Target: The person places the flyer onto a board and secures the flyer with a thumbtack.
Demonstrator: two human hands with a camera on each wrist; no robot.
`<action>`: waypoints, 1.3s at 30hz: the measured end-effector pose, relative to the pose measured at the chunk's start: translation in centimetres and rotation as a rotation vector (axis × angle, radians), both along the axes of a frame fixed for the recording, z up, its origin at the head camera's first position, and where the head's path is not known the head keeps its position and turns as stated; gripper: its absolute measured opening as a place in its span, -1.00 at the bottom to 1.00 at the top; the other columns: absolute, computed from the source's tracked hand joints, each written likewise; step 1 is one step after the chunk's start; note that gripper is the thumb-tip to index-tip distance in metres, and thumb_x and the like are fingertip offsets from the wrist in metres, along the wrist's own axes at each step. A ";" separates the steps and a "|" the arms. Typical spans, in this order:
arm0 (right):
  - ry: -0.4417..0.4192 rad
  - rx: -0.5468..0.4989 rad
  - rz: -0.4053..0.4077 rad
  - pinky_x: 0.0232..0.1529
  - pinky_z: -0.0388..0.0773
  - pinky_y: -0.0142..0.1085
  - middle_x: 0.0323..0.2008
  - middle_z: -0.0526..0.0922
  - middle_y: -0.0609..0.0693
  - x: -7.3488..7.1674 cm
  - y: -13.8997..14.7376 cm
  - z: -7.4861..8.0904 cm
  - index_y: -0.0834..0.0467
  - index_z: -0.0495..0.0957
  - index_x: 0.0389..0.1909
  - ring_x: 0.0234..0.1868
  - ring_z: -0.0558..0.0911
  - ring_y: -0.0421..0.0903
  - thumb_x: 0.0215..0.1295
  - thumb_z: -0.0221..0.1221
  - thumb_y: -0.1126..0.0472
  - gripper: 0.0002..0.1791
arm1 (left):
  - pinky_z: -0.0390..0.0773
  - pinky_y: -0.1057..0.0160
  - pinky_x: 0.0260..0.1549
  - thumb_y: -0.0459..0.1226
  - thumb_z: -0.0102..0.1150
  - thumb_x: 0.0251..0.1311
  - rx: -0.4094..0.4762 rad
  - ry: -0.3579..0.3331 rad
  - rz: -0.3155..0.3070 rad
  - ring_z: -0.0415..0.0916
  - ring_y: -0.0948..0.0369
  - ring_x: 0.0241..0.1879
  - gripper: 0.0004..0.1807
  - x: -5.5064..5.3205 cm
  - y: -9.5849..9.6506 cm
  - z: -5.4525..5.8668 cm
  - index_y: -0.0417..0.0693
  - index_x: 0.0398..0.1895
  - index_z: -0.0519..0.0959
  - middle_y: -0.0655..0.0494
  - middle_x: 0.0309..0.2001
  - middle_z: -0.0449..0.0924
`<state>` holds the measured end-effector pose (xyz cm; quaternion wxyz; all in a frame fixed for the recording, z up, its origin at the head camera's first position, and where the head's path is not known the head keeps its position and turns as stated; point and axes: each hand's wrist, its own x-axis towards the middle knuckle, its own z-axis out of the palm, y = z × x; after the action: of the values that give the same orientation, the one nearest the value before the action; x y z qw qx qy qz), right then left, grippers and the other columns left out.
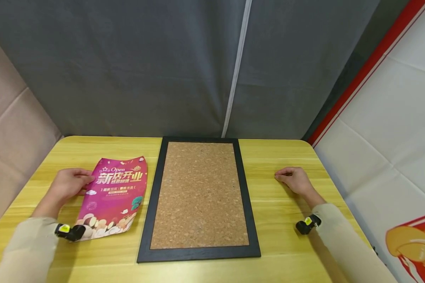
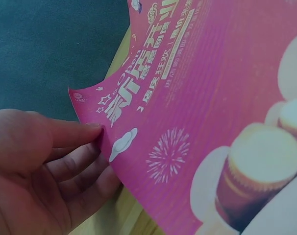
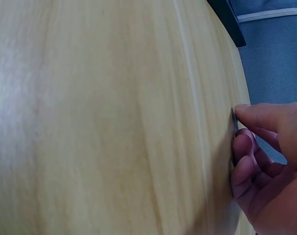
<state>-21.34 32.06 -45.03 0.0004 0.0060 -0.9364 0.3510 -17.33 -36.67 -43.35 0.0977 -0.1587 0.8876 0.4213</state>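
A pink-purple poster (image 1: 118,196) with gold lettering and pictures of food along its bottom lies left of the board, its corners curling up. My left hand (image 1: 69,184) pinches its left edge between thumb and fingers; in the left wrist view the poster (image 2: 197,93) bends up from that grip. In the middle of the table lies a cork board (image 1: 200,196) in a black frame. My right hand (image 1: 297,181) rests on the table to the right of the board, fingers loosely curled, and I see nothing held in it. In the right wrist view its fingertips (image 3: 242,171) touch the wood.
The light wood table (image 1: 279,243) has rounded back corners. A grey curtain (image 1: 127,78) hangs behind it, with a pale seam. White panels stand at both sides, the right one (image 1: 386,118) with a red border. Black wrist cameras (image 1: 308,224) sit on both sleeves.
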 end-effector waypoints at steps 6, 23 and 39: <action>-0.017 -0.045 -0.018 -0.33 0.50 -0.41 -0.19 0.74 0.15 0.3 0.1 0.1 0.31 0.73 -0.14 -0.26 0.60 -0.10 0.35 0.31 0.23 -0.79 | 0.68 0.25 -0.41 -0.18 0.02 0.51 0.028 0.013 -0.015 0.61 0.06 -0.29 -0.45 0.1 -0.4 -0.1 -0.52 0.29 0.33 -0.40 0.00 0.52; -0.073 -0.255 -0.020 -0.45 0.60 -0.37 -0.22 0.74 0.21 1.5 -0.3 1.8 0.41 0.65 -0.04 -0.41 0.69 -0.12 0.41 0.24 0.25 -0.72 | 0.72 0.13 -0.31 -0.06 -0.01 0.52 0.193 0.017 -0.025 0.71 0.16 -0.34 -0.29 1.2 -1.8 0.2 -0.51 0.41 0.17 -0.07 -0.16 0.63; -0.045 -0.288 0.068 -0.39 0.60 -0.25 -0.13 0.72 0.24 3.2 -1.9 3.6 0.40 0.61 0.06 -0.33 0.65 -0.13 0.40 0.25 0.29 -0.68 | 0.71 0.17 -0.29 -0.08 0.02 0.51 0.315 0.036 -0.061 0.70 0.25 -0.34 -0.24 0.6 -1.3 2.0 -0.49 0.47 0.06 0.41 -0.32 0.59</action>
<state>-18.11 30.20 -41.42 -0.0317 0.0298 -0.8753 0.4817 -16.78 -37.99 -41.37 0.1183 -0.1069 0.8166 0.5548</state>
